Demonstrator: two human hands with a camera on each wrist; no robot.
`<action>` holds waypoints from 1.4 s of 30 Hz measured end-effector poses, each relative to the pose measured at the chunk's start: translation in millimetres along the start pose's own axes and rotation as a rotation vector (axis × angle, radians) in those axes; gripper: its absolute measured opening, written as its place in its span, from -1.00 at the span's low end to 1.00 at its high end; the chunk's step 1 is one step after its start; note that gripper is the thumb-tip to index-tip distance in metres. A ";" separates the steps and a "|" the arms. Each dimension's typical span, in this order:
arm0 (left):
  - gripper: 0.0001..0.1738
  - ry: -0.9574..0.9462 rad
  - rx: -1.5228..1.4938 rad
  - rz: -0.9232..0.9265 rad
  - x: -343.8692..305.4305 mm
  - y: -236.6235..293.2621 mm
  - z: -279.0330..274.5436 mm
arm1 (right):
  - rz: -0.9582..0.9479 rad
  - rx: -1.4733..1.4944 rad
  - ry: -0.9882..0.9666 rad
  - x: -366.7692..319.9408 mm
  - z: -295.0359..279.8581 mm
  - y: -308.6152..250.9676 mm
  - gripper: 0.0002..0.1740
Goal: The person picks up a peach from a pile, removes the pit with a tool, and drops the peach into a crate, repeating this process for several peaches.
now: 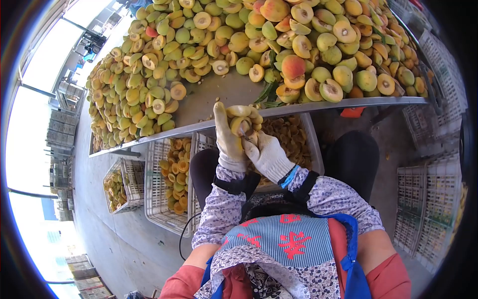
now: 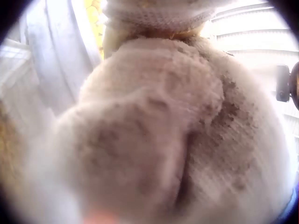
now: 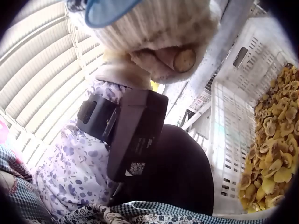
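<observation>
In the head view, my gloved left hand (image 1: pixel 230 142) grips a halved apricot (image 1: pixel 239 122), with the fingers curled round its far side and the thumb upright. My gloved right hand (image 1: pixel 270 158) holds a small tool against the fruit's cut face. Its round wooden handle end (image 3: pixel 184 60) pokes out of the right glove in the right wrist view; the tip is mostly hidden. Both hands meet just over the near edge of the metal table (image 1: pixel 209 99), where halved and whole apricots (image 1: pixel 199 37) are heaped. Blurred glove fabric (image 2: pixel 140 107) fills the left wrist view.
Under the table edge stand a crate of apricot halves (image 1: pixel 154 192), a smaller crate (image 1: pixel 134 184) to its left and another crate (image 3: pixel 229 140) between the knees. Stacked plastic crates (image 1: pixel 423 209) stand at the right. A raised metal rim (image 1: pixel 318 105) borders the table.
</observation>
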State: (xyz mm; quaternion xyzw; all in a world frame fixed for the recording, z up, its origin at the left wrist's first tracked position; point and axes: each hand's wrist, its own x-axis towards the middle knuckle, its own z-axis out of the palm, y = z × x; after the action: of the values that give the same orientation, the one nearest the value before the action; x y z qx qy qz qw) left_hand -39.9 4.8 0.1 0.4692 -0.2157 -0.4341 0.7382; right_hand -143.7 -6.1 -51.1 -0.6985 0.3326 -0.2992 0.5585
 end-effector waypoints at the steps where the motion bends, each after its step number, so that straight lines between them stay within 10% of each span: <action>1: -0.26 -0.028 0.028 0.021 -0.1 -1.0 -2.3 | -0.013 0.007 0.006 0.1 0.4 1.0 -0.59; 13: -0.29 0.016 0.139 -0.077 2.5 8.0 2.3 | 0.001 0.185 -0.119 1.3 5.9 11.3 -0.66; 19: -0.28 -0.084 0.188 -0.131 10.6 11.9 -15.3 | 0.499 0.545 -0.425 1.2 -19.4 -15.1 -0.57; 22: -0.26 -0.206 0.445 -0.180 20.5 14.8 -23.9 | -0.132 0.071 -0.299 4.7 -10.1 27.4 -0.51; 25: -0.29 -0.237 0.420 -0.207 21.1 13.1 -26.6 | 0.549 0.297 -0.596 4.9 -34.7 -22.9 -0.46; 28: -0.32 -0.244 0.116 -0.222 17.3 4.5 -34.3 | 0.723 0.872 -0.806 3.3 -41.1 -19.9 -0.43; 34: -0.46 -0.125 0.098 -0.212 13.0 9.4 -18.5 | 0.558 0.425 -0.678 7.3 -35.8 -19.6 -0.45; 37: -0.56 -0.101 -0.349 -0.199 24.4 -3.4 -29.5 | -0.095 0.104 -0.407 4.3 -12.6 15.1 -0.52; 39: -0.61 -0.202 -0.769 -0.211 43.6 1.0 -65.2 | 0.000 -0.160 -0.455 -3.2 -20.5 5.6 -0.55; 42: -0.67 0.036 -0.402 0.019 34.1 50.3 -92.6 | 0.063 -0.600 -0.439 -7.0 -33.8 2.3 -0.53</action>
State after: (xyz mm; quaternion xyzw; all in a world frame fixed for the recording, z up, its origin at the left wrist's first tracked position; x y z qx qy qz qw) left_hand 67.5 32.0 -1.9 0.3179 -0.1157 -0.4531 0.8248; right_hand -174.9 -20.5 -47.0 -0.8680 0.2993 -0.0141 0.3960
